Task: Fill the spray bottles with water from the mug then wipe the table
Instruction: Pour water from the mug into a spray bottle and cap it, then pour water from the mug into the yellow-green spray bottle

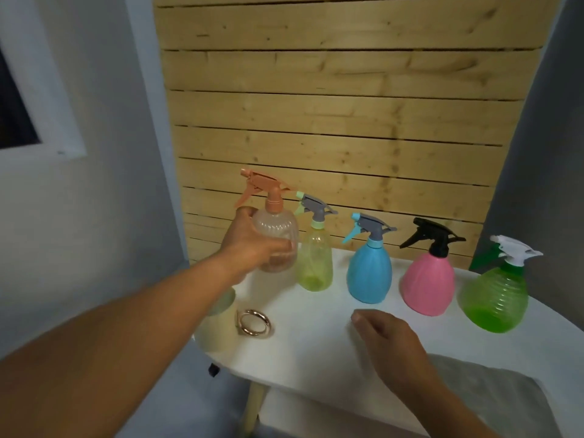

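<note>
My left hand is gripping the clear orange-topped spray bottle, lifted just above the bench.
Right hand's fingers are hovering loose, empty; my forearm is crowding the mug and risks tipping it.

From my feed this reads as a room in a home, a plain domestic corner and not a lab or workshop. I see grey painted walls with a white-framed window at the left, dark behind the glass. A panel of pale pine slats stands against the wall behind a small white bench on a light wooden leg. On the bench stand household plastic spray bottles in mixed colours, the kind used for plants or cleaning, and a cream mug with a metal ring handle. A grey cloth lies at the near right edge.
</note>
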